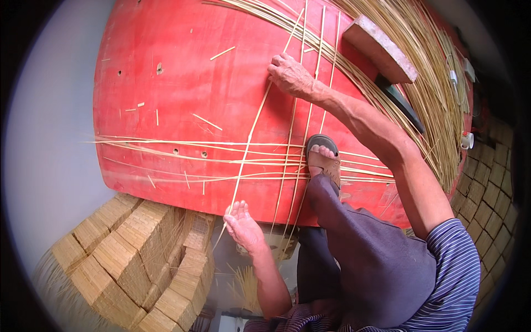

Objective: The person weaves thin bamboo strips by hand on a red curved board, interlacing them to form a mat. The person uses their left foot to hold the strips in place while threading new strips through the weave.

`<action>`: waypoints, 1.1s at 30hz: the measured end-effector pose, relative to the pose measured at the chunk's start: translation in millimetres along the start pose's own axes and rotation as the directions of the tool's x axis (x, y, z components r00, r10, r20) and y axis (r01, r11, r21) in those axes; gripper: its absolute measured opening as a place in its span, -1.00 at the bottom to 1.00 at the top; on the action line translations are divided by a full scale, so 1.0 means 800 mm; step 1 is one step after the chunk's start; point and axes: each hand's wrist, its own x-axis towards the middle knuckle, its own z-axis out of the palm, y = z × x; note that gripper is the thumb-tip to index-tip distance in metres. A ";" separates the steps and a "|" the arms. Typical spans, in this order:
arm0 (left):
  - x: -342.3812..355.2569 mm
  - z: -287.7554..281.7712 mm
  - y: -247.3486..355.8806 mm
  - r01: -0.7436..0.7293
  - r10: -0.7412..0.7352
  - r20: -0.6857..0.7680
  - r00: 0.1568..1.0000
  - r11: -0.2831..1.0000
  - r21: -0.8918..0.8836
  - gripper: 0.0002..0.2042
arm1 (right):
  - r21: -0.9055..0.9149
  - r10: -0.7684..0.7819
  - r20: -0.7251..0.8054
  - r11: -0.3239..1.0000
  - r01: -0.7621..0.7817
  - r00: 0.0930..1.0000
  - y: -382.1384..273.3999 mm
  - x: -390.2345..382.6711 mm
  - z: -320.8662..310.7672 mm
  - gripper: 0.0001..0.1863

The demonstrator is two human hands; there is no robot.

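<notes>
Thin bamboo strips (251, 133) lie crossed on a red board (182, 83), several running across and several running lengthwise. My right hand (290, 74) presses down on the far ends of the lengthwise strips, fingers bent over them. My left hand (243, 226) is at the board's near edge, fingers spread, touching the near end of one long strip. My foot in a brown sandal (323, 157) stands on the crossing of the strips.
A big bundle of loose strips (426, 72) curves along the right side, weighted by a brick (379, 47) with a dark blade (401, 102) beside it. Stacked woven mats (133, 260) sit at the lower left. Short offcuts litter the board.
</notes>
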 end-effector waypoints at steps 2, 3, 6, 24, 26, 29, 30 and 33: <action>-0.008 -0.005 -0.010 0.038 -0.042 -0.072 0.997 0.998 -0.047 -0.58 | 0.003 -0.012 0.043 1.000 0.012 0.999 -0.005 0.001 -0.005 -0.83; -0.010 -0.015 -0.017 0.074 -0.080 -0.070 0.994 0.994 -0.084 -0.56 | 0.004 -0.016 0.064 1.000 0.016 0.998 -0.008 0.000 -0.007 -0.83; -0.012 -0.033 -0.039 0.132 -0.158 -0.155 0.975 0.977 -0.166 -0.59 | -0.033 -0.040 0.074 0.999 0.042 0.996 -0.018 0.001 -0.006 -0.83; -0.008 -0.067 -0.112 0.378 -0.431 -0.234 0.872 0.894 -0.240 -0.40 | -0.138 -0.121 0.070 0.982 0.130 0.990 -0.004 -0.007 -0.012 -0.89; -0.009 -0.065 -0.110 0.379 -0.432 -0.237 0.870 0.894 -0.238 -0.40 | -0.126 -0.106 0.082 0.985 0.115 0.991 -0.006 -0.008 -0.015 -0.89; -0.009 -0.067 -0.111 0.389 -0.438 -0.230 0.869 0.892 -0.230 -0.40 | -0.120 -0.090 0.091 0.988 0.101 0.992 -0.004 -0.008 -0.015 -0.89; -0.008 -0.067 -0.113 0.393 -0.441 -0.226 0.868 0.891 -0.227 -0.40 | -0.121 -0.086 0.094 0.988 0.097 0.992 -0.002 -0.008 -0.014 -0.89; -0.008 -0.066 -0.110 0.393 -0.441 -0.223 0.869 0.890 -0.229 -0.39 | -0.102 -0.097 0.072 0.989 0.104 0.993 -0.006 -0.008 -0.013 -0.90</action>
